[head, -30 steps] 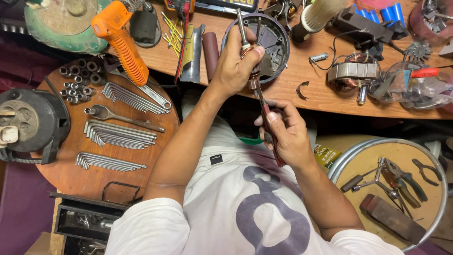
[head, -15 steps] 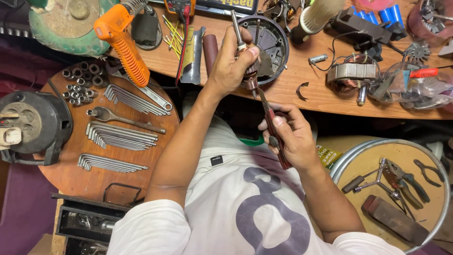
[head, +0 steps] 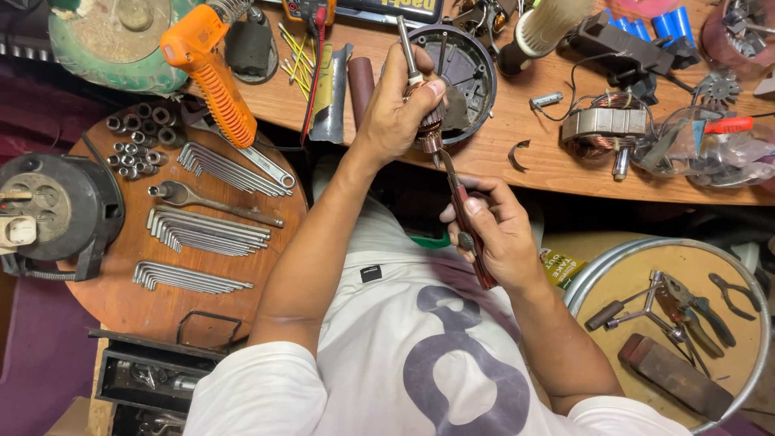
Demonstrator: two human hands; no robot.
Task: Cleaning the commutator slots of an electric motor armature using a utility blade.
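Your left hand (head: 395,113) is closed around a motor armature (head: 421,109), its steel shaft sticking up past your fingers, just in front of the round black motor housing (head: 472,69) on the wooden bench (head: 533,153). Your right hand (head: 500,234) is wrapped tight on a red-handled screwdriver (head: 468,230), its tip touching the armature's lower end, nearer you than the housing.
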